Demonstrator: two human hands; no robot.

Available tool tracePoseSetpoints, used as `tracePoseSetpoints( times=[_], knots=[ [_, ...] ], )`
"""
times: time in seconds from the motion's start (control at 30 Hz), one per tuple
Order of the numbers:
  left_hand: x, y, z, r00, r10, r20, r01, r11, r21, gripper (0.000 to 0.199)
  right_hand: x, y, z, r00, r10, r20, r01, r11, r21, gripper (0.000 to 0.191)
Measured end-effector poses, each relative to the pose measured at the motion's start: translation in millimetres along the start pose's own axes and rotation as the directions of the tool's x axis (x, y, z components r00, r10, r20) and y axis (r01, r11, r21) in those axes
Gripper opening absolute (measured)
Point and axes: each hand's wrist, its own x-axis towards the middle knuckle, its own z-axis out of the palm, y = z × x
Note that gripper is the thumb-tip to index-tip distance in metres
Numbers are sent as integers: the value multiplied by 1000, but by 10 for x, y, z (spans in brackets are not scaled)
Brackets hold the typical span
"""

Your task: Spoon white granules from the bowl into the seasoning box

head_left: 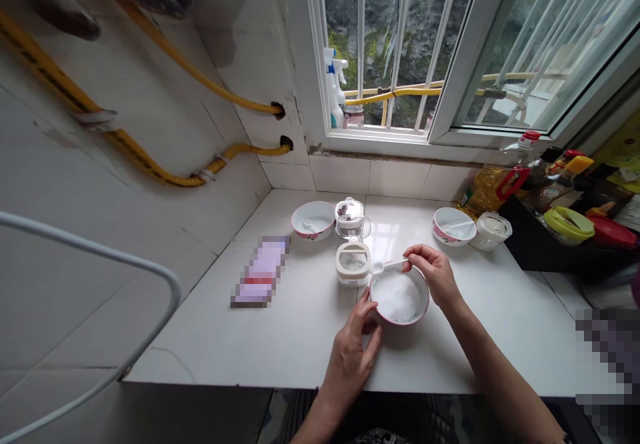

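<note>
A bowl (411, 322) with a pink rim stands near the middle of the counter, full of fine white granules (399, 295). My left hand (351, 347) is curled against its left side, fingers and thumb gripping the bowl. Pinched between the fingertips of my right hand (435, 276) is a small white spoon (389, 266). The spoon lies over the bowl's far rim, its scoop pointing left toward a square clear jar (353, 272). That jar has a cream-coloured rim and stands open, with pale contents inside.
Behind the jar are a second clear jar (349, 211) and a flowered bowl (313, 229) with a white spoon. Farther right stand another bowl (454, 236), a white canister (491, 232) and an oil bottle (493, 181). A blurred purple object (261, 271) lies left.
</note>
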Motion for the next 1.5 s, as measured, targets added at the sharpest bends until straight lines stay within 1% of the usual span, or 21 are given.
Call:
tracePoseSetpoints(
  times=[0.1, 0.17, 0.2, 0.27, 0.3, 0.33, 0.37, 0.4, 0.43, 0.53, 0.6, 0.67, 0.8, 0.87, 0.93, 1.07, 1.2, 1.33, 1.43, 1.5],
  knots=[
    [5, 8, -4, 1000, 3, -1, -3, 1000, -9, 37, -33, -18, 122, 992, -129, -9, 128, 991, -37, 15],
    [5, 11, -7, 1000, -2, 3, 2, 1000, -8, 37, -60, -10, 202, 961, -276, 12, 274, 947, -168, 12],
    [5, 11, -9, 1000, -3, 4, 3, 1000, -6, 37, -71, -1, 235, 931, -362, 53, 363, 896, -257, 11],
    [2, 9, -10, 1000, 0, 2, 0, 1000, -1, 36, -81, 20, 277, 837, -509, 200, 543, 733, -409, 15],
    [2, 6, -10, 1000, 4, 0, -4, 1000, 1, 36, -81, 27, 285, 785, -555, 277, 616, 647, -449, 18],
    [1, 3, -8, 1000, 7, -1, -7, 1000, 2, 36, -79, 28, 282, 741, -584, 331, 667, 580, -468, 21],
    [1, 0, -7, 1000, 12, -5, -12, 1000, 1, 36, -77, 23, 269, 715, -602, 354, 692, 541, -477, 22],
    [2, -3, -4, 1000, 14, -7, -14, 1000, 1, 36, -74, 12, 245, 708, -617, 343, 696, 530, -484, 22],
    [2, -5, -2, 1000, 15, -8, -15, 1000, -1, 36, -73, -3, 211, 717, -628, 303, 683, 542, -490, 21],
    [4, -9, 3, 1000, 22, -8, -22, 1000, -5, 37, -77, -42, 75, 761, -636, 129, 605, 623, -495, 15],
    [4, -10, 4, 1000, 26, -9, -26, 1000, 3, 37, -78, -37, -12, 770, -634, 71, 571, 635, -521, 14],
    [2, -9, 4, 999, 30, -15, -30, 999, 11, 37, -73, -5, -67, 764, -640, 82, 563, 599, -569, 16],
    [-5, -10, 4, 999, 30, -18, -30, 1000, 3, 38, -53, 86, -62, 746, -639, 188, 585, 494, -643, 18],
    [-5, -11, 3, 1000, 28, -14, -27, 1000, 1, 38, -49, 118, -30, 745, -626, 230, 598, 475, -645, 18],
    [-3, -11, 3, 1000, 27, -14, -27, 1000, 3, 38, -54, 134, -4, 756, -602, 258, 604, 488, -630, 18],
    [-5, -9, 3, 1000, 28, -13, -28, 1000, 6, 38, -73, 127, 1, 784, -560, 267, 595, 555, -582, 17],
    [-11, -10, 2, 1000, 22, -6, -22, 1000, -8, 38, -79, 114, -23, 826, -520, 218, 545, 635, -547, 18],
    [-8, -13, -2, 1000, 20, -4, -20, 1000, -3, 38, -77, 109, -32, 894, -428, 132, 430, 740, -516, 17],
    [-6, -22, 1, 1000, 15, -5, -15, 1000, -3, 38, -74, 91, -29, 946, -316, 74, 313, 831, -460, 15],
    [-6, -29, 7, 1000, 11, -4, -11, 1000, -8, 38, -70, 70, -31, 971, -237, 41, 233, 888, -397, 14]
  ],
)
